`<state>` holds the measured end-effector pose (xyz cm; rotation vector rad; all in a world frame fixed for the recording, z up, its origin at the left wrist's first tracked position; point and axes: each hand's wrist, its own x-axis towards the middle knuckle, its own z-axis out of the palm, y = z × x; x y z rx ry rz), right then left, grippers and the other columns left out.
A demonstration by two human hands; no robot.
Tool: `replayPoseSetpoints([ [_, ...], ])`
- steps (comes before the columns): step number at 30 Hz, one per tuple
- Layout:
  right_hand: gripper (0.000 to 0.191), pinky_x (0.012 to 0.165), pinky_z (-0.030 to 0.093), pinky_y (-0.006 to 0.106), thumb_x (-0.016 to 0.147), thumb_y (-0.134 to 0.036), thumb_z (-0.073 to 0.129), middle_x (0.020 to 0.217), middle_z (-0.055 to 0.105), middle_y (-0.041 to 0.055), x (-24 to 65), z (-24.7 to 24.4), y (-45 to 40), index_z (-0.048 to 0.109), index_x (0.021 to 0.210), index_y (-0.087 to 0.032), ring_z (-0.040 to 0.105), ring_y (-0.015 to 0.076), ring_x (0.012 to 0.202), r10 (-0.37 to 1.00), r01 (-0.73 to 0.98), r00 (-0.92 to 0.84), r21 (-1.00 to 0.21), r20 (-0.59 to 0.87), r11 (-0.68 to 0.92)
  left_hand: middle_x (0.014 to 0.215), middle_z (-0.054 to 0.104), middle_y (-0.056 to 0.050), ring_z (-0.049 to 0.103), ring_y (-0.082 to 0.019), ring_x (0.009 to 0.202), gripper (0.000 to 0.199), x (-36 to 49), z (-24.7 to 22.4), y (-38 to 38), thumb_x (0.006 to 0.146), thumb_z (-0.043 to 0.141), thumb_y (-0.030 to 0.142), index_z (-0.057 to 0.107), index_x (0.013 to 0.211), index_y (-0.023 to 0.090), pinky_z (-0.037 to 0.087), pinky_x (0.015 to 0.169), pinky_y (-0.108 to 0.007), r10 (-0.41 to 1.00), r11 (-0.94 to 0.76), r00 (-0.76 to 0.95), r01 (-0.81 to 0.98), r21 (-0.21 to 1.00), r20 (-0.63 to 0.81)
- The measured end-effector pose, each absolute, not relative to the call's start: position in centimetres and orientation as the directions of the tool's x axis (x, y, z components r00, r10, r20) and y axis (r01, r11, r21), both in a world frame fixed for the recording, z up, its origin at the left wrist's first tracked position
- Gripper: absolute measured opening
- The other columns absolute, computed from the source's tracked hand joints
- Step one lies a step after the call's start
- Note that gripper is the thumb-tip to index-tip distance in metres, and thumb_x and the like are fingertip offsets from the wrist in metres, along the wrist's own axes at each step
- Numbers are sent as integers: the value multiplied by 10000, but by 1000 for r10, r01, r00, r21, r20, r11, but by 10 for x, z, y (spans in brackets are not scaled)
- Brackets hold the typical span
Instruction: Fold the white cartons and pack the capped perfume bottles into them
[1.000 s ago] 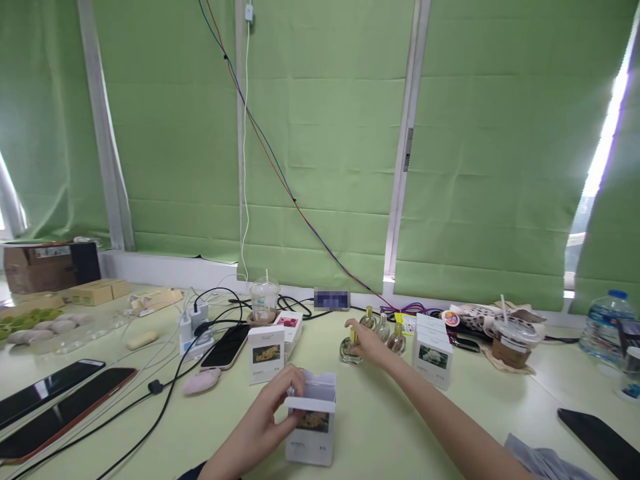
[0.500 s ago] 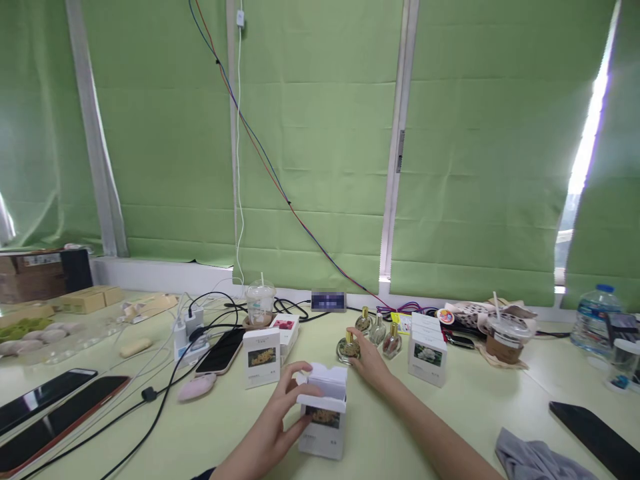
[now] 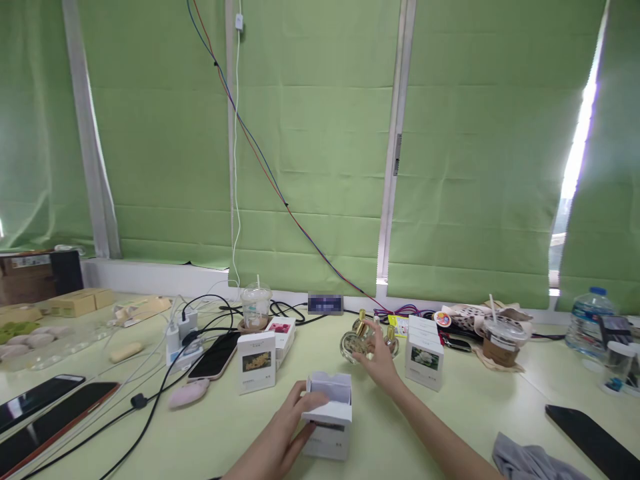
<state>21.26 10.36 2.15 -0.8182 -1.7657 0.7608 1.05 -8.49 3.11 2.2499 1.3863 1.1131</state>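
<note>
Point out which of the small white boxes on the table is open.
The white box nearest the camera, steadied by the left hand: its top flap stands up. The yellow-flower box and the white-flower box stand closed.

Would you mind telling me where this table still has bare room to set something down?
Bare table lies between the open box and the black phone, in front of the white boxes. It is crowded left, around the cables and the phones.
</note>
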Motion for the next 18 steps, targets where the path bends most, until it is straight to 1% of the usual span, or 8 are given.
replayPoseSetpoints([
  [2, 736, 791, 536, 429, 734, -298, 650, 850, 618, 9, 217, 41, 90, 227, 1333, -242, 674, 241, 827, 809, 39, -251, -830, 531, 556, 1334, 557, -60, 509, -232, 1263, 407, 12, 32, -85, 919, 484, 196, 495, 1293, 355, 443, 1030, -360, 855, -498, 240, 628, 598, 460],
  [4, 770, 802, 553, 411, 771, -384, 648, 1006, 645, 52, 220, 62, 71, 134, 1335, -282, 692, 231, 895, 799, -120, -264, -840, 540, 528, 1328, 563, -46, 508, -235, 1260, 402, 13, 33, -86, 918, 487, 192, 505, 1283, 360, 447, 1028, -364, 858, -495, 234, 619, 610, 458],
  [5, 801, 819, 550, 420, 746, -381, 700, 1050, 646, 64, 221, 71, 60, 150, 1322, -298, 694, 235, 912, 795, -264, -290, -843, 533, 468, 1333, 559, -38, 505, -237, 1260, 402, 14, 34, -86, 918, 488, 188, 507, 1278, 364, 447, 1028, -365, 859, -492, 229, 616, 615, 459],
  [7, 872, 795, 562, 414, 695, -356, 776, 1060, 650, 61, 222, 85, 37, 170, 1320, -307, 698, 232, 895, 777, -409, -374, -842, 506, 351, 1338, 550, -31, 508, -238, 1251, 398, 17, 36, -87, 915, 491, 182, 506, 1267, 367, 446, 1027, -366, 858, -490, 220, 619, 614, 464],
  [9, 889, 718, 582, 394, 676, -320, 798, 1050, 644, 51, 220, 92, 17, 183, 1318, -318, 707, 224, 834, 755, -416, -447, -858, 480, 300, 1273, 578, -33, 537, -231, 1203, 357, 18, 38, -87, 920, 479, 179, 515, 1229, 354, 458, 1007, -358, 860, -489, 224, 622, 612, 459],
  [12, 803, 664, 581, 366, 703, -268, 759, 1039, 628, 33, 214, 88, 1, 233, 1307, -326, 698, 206, 796, 740, -312, -509, -895, 440, 318, 1153, 604, -42, 587, -218, 1094, 281, 19, 36, -84, 936, 454, 183, 498, 1176, 321, 484, 959, -349, 865, -481, 227, 623, 617, 447],
  [15, 752, 679, 557, 349, 716, -216, 712, 980, 625, 10, 211, 81, -1, 259, 1307, -318, 674, 193, 792, 762, -199, -490, -905, 424, 375, 1165, 574, -63, 601, -220, 1054, 311, 15, 27, -80, 935, 465, 187, 402, 1212, 314, 498, 931, -361, 861, -477, 190, 623, 620, 472],
  [18, 725, 723, 528, 355, 713, -168, 669, 960, 619, 5, 212, 78, 3, 281, 1310, -302, 648, 188, 810, 758, -128, -463, -881, 460, 456, 1183, 534, -70, 594, -220, 1053, 334, 9, 15, -77, 925, 474, 172, 348, 1199, 315, 497, 935, -381, 854, -479, 161, 616, 626, 495],
])
